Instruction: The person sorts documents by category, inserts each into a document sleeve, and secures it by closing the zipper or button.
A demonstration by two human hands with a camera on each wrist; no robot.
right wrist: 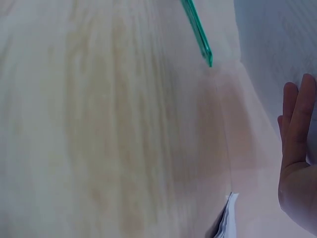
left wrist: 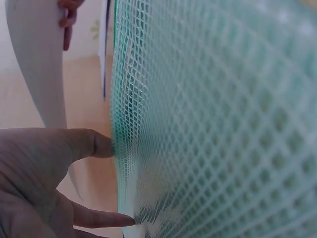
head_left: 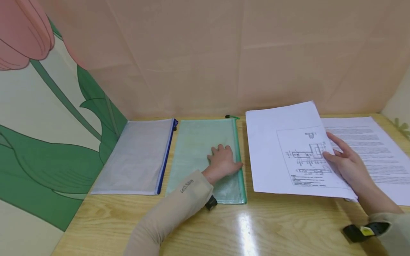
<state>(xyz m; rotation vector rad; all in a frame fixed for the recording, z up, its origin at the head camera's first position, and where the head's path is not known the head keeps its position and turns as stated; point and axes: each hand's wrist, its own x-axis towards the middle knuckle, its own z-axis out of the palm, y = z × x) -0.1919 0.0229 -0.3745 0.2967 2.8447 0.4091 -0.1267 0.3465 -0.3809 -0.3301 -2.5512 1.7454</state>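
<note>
A green mesh zipper pouch [head_left: 195, 149] lies flat on the table, with a green zipper along its right side. My left hand [head_left: 221, 160] rests on it with fingers spread, the thumb at the zipper edge. The left wrist view shows that thumb and a finger touching the mesh [left wrist: 213, 114] close up. Raised to the right, a sheet of paper [head_left: 266, 149] bearing a technical line drawing is pinched along its right side by my right hand [head_left: 350, 165]. In the right wrist view the fingers [right wrist: 299, 114] lie against the paper's underside.
Left of the green pouch lies a pale pouch [head_left: 137, 156] with a blue zipper. Sheets of printed text [head_left: 358, 142] lie at the right, partly behind the raised paper. Behind the wooden table [head_left: 282, 227] hangs a pinkish cloth [head_left: 192, 60], and a flower-painted wall [head_left: 64, 167] borders the left.
</note>
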